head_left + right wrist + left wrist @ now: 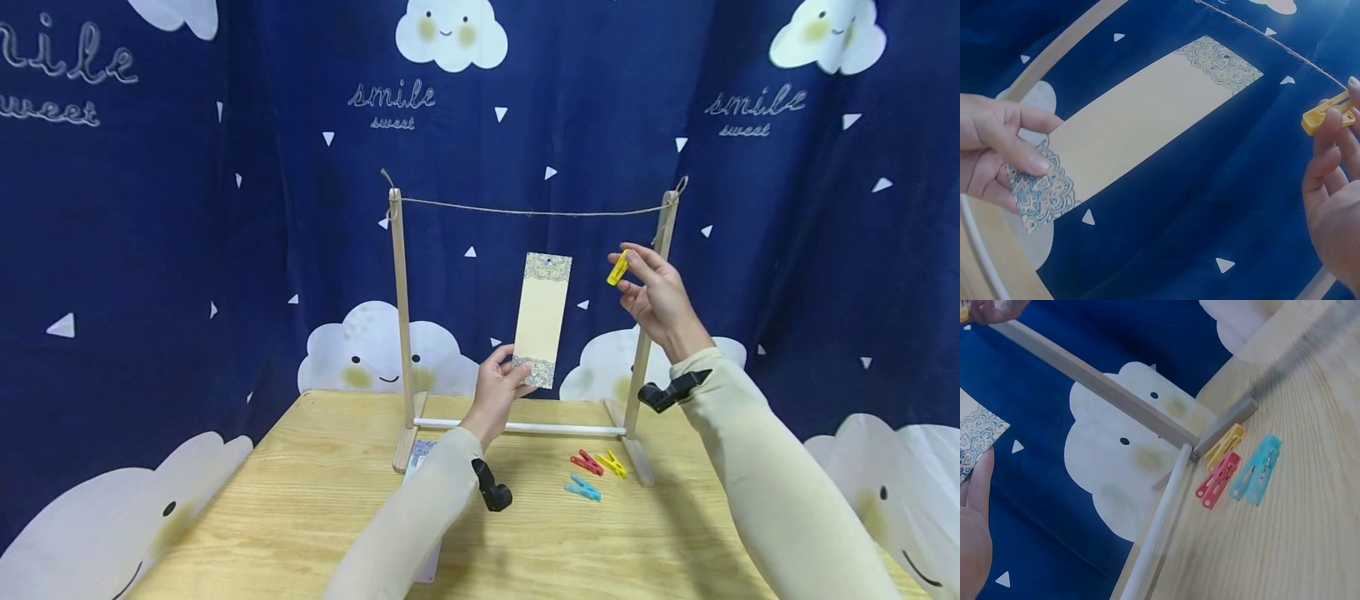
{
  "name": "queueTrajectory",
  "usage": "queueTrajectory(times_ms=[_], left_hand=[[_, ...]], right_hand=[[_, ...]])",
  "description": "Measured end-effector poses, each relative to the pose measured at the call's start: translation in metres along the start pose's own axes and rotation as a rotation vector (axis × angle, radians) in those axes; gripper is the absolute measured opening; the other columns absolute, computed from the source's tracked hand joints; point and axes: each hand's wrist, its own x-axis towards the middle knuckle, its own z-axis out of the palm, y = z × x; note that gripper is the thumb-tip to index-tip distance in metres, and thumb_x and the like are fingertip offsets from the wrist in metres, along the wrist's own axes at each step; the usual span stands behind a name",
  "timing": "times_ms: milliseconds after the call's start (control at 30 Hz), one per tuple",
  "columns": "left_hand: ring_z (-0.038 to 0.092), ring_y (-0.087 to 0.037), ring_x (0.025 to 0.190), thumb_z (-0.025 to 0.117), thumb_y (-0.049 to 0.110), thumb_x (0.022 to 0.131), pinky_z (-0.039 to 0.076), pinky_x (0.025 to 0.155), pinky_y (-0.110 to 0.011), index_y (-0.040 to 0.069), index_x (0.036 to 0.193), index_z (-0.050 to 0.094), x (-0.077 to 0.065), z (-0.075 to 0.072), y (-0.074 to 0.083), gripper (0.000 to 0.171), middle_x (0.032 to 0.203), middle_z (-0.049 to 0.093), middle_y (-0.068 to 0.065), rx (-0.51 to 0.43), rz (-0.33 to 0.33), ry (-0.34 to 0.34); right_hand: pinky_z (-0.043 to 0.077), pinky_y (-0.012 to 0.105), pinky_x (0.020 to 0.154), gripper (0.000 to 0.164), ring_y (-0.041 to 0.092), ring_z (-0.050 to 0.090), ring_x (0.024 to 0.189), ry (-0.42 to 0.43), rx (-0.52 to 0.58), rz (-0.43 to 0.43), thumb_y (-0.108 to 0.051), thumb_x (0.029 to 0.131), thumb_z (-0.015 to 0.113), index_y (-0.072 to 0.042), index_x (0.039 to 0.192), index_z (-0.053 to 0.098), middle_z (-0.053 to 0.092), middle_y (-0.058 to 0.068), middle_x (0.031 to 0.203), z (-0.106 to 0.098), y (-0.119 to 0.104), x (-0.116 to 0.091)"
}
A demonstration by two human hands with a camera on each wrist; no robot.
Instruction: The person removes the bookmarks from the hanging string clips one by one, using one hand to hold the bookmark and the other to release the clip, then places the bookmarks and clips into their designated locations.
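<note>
A long cream bookmark point(542, 318) with blue lace-like patterns at both ends and a small hole near its top is held up below the string. My left hand point(498, 392) pinches its lower end, thumb on the front, fingers behind. To the right, level with the card's upper part, my right hand point(660, 296) holds a yellow clothespin point(618, 267) between thumb and fingers. In the right wrist view that yellow clothespin point(1326, 115) is apart from the bookmark. A twine line point(525, 212) runs above both hands, slightly sagging.
Two wooden posts point(402, 308) on feet carry the twine, joined low by a white rod point(517, 428). Red point(587, 462), yellow point(612, 463) and blue point(582, 487) clothespins lie on the wooden table point(300, 483). Another patterned card point(429, 567) lies partly under my left forearm.
</note>
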Motion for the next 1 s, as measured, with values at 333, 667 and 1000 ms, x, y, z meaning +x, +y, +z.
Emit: queueTrajectory(times_ms=[333, 667, 1000], left_hand=[[0.067, -0.016, 0.08, 0.061, -0.007, 0.101, 0.061, 0.078, -0.034, -0.003, 0.132, 0.058, -0.008, -0.01, 0.002, 0.032, 0.1, 0.072, -0.011, 0.011, -0.007, 0.007], [0.067, -0.015, 0.082, 0.06, -0.007, 0.1, 0.06, 0.086, -0.046, -0.004, 0.132, 0.057, -0.022, -0.017, 0.004, 0.032, 0.1, 0.072, -0.01, 0.023, -0.014, 0.002], [0.07, -0.018, 0.088, 0.06, -0.006, 0.101, 0.061, 0.081, -0.036, -0.005, 0.131, 0.057, -0.037, -0.026, 0.009, 0.03, 0.108, 0.072, -0.019, 0.026, -0.018, 0.006]], right_hand=[[0.046, 0.02, 0.056, 0.041, 0.012, 0.061, 0.067, -0.03, 0.015, 0.012, -0.02, 0.104, 0.066, -0.006, 0.14, 0.051, 0.065, 0.007, 0.124, 0.001, 0.01, -0.009], [0.046, 0.02, 0.057, 0.038, 0.012, 0.062, 0.067, -0.033, -0.014, 0.036, -0.021, 0.105, 0.064, -0.008, 0.138, 0.052, 0.065, 0.006, 0.124, -0.003, 0.024, -0.024], [0.047, 0.02, 0.06, 0.036, 0.012, 0.061, 0.067, -0.059, -0.011, 0.04, -0.02, 0.106, 0.062, -0.007, 0.138, 0.054, 0.066, 0.006, 0.123, 0.001, 0.035, -0.035]])
